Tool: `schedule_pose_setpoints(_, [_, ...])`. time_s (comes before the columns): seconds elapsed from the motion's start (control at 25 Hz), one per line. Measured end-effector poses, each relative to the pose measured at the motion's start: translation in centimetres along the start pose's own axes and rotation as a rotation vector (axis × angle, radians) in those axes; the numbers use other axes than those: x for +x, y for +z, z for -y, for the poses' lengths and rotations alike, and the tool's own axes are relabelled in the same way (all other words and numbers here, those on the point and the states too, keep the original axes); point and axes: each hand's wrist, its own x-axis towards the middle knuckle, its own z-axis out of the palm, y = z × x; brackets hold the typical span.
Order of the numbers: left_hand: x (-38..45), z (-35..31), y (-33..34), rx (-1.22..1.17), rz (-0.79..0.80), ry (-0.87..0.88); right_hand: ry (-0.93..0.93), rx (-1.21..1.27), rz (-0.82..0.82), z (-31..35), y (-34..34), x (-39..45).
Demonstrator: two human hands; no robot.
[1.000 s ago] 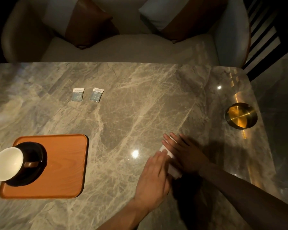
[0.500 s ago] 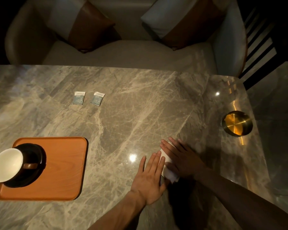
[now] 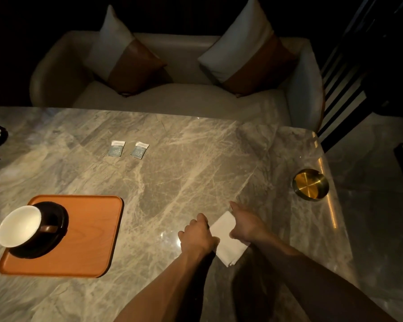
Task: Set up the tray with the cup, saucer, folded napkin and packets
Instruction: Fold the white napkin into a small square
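While cup (image 3: 19, 225) and saucer (image 3: 45, 231) already sit on orange tray (image 3: 91, 231), white napkin (image 3: 227, 239) lies on marble table (image 3: 184, 177), left hand (image 3: 199, 235) curled on its edge, right hand (image 3: 247, 225) spread at other side. Two packets (image 3: 127, 148) untouched, well apart from tray. Roughly halfway, I'd say.

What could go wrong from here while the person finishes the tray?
1. The napkin lies loose between the left hand and right hand; lifted carelessly, its fold may open.
2. The cup sits off-centre on the saucer, overhanging the tray edge; a bump could tip it.
3. The packets lie beyond the tray; a reaching arm might brush the cup.
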Motion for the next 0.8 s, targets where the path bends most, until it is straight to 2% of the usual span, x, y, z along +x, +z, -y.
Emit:
schedule_pose_setpoints(0.16, [-0.1, -0.4, 0.2, -0.087, 0.149, -0.051, 0.063, 0.145, -0.093, -1.2, 0.7, -1.1])
schedule_pose_setpoints(0.24, [-0.5, -0.2, -0.1, -0.182, 0.147, 0.001, 0.07, 0.351, -0.108, -2.1, 0.9, -2.2])
schedule_pose_setpoints(0.36, [-2.0, 0.6, -0.7, -0.365, 0.15, 0.094, 0.068, 0.709, -0.048, -3.0, 0.7, -4.6])
schedule_pose_setpoints(0.52, [-5.4, 1.6, -2.2, -0.638, 0.161, 0.11, -0.027, 0.993, 0.055, -3.0, 0.6, -8.6])
schedule_pose_setpoints(0.8, [-10.5, 3.7, -5.5, -0.964, 0.186, 0.197, -0.187, 1.103, 0.053, -0.2, -0.9, -13.6])
